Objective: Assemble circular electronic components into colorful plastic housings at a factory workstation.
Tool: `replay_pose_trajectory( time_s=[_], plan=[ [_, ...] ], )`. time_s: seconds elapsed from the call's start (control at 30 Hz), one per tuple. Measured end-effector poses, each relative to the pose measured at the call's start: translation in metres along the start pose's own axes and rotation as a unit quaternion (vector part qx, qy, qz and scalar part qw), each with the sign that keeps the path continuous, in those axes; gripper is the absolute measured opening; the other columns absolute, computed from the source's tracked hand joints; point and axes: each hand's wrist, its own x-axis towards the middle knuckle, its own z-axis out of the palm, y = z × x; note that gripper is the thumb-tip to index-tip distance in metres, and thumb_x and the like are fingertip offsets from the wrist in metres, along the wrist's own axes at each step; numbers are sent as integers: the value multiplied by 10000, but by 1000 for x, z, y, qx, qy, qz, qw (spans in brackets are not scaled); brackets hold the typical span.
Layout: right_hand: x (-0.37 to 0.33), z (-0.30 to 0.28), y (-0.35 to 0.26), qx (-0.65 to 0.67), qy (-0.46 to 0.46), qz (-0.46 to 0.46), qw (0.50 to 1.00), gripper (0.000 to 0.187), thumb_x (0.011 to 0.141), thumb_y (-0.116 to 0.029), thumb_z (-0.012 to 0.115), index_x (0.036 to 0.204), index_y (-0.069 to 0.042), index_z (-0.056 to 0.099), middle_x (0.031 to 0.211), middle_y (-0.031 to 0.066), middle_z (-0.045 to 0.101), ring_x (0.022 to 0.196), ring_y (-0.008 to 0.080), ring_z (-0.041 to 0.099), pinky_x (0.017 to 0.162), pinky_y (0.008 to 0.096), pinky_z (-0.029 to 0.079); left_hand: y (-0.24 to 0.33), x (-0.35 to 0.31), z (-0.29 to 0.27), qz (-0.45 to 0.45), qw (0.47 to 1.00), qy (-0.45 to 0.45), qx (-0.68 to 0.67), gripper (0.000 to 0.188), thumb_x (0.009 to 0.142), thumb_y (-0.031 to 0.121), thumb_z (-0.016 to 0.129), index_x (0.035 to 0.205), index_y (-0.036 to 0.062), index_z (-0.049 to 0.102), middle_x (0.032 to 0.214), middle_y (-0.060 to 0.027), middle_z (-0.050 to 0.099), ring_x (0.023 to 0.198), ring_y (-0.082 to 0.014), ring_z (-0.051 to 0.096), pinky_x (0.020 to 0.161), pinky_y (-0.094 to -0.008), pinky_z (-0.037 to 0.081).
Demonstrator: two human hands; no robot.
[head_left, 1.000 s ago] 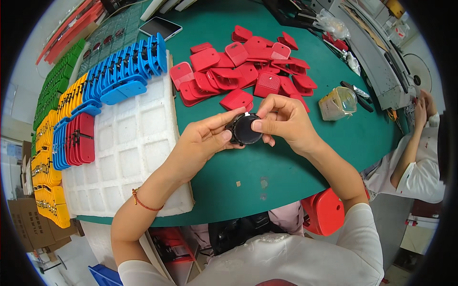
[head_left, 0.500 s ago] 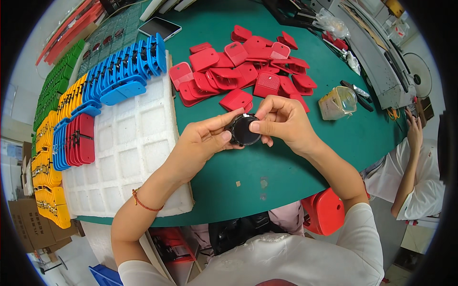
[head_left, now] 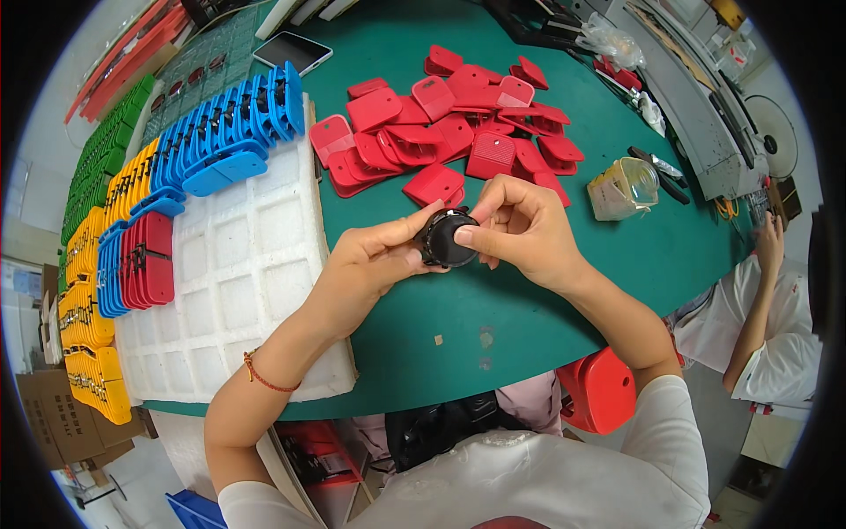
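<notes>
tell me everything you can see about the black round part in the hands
The black part is a small round disc, plastic by its look, with a smooth, slightly glossy dark face and a ribbed or notched rim. It is held above the green table, face tilted up toward the camera, just in front of the red pile. The left hand pinches its left edge; the right hand grips the right side, thumb pressed on the face. Its back is hidden.
</notes>
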Motion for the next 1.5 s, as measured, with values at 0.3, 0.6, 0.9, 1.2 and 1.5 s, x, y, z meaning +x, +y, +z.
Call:
replay_pose_trajectory(
  time_s=[0.3, 0.6, 0.9, 1.2, 1.5],
  plan=[
    [-5, 7, 1, -69, 4, -36, 997, 242, 702, 21, 696, 723, -43, 464, 694, -1, 473, 579, 46, 502, 502, 177, 408, -2, -3, 9, 55, 989, 65, 121, 421, 829, 16, 580, 1228, -39, 460, 1063, -102, 580, 901, -123, 575, 795, -233, 481],
    [-5, 9, -7, -134, 21, -41, 990, 276, 709, -106, 699, 732, -65, 427, 651, -14, 423, 570, 50, 398, 504, 204, 325, -1, -4, 13, 93, 981, 65, 158, 314, 829, -1, 564, 1135, -66, 528, 987, -109, 605, 889, -124, 584, 760, -226, 496],
    [-4, 3, -7, -339, -115, -173, 918, 227, 753, -179, 595, 730, -11, 445, 646, 108, 434, 563, 258, 444, 496, 344, 353, -3, -7, 15, 194, 910, 56, 363, 250, 794, -18, 583, 1035, -83, 568, 817, -127, 624, 727, -134, 623, 641, -221, 496],
    [-7, 8, 0, -282, -95, -226, 928, 212, 756, -152, 576, 681, 0, 448, 610, 117, 420, 555, 279, 436, 481, 361, 341, -1, -10, 18, 218, 900, 49, 374, 238, 781, -15, 594, 1006, -90, 578, 753, -123, 613, 646, -134, 598, 596, -219, 477],
    [-8, 11, 4, -300, -49, -204, 931, 220, 758, -184, 591, 700, -9, 471, 598, 108, 431, 518, 250, 437, 468, 337, 346, -12, -2, 8, 169, 932, 85, 308, 283, 750, 3, 627, 1026, -41, 578, 813, -72, 615, 760, -97, 557, 669, -214, 447]
  ],
)
